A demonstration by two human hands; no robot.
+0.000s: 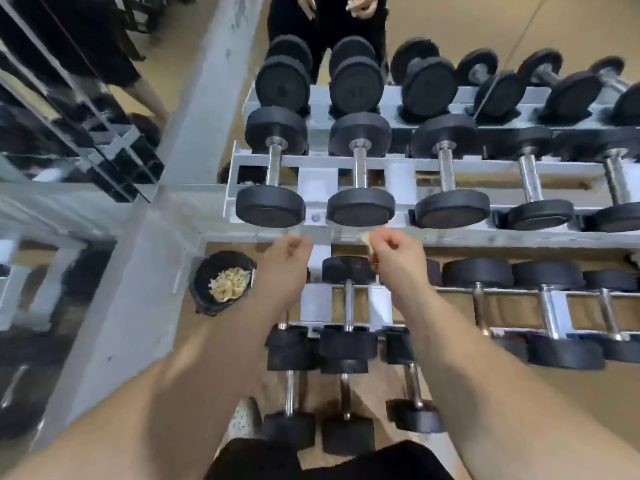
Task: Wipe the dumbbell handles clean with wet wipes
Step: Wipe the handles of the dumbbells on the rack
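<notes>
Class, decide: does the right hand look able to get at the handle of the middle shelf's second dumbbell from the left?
Probably yes: the right hand, pinching a wipe, hovers just before that dumbbell; its handle lies uncovered.

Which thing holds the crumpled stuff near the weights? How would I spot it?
Find the white dumbbell rack and go to its left end, beside the grey pillar. A small black bin stands on the floor there. Unlike the black weights around it, it is open-topped and holds crumpled pale wipes.
</notes>
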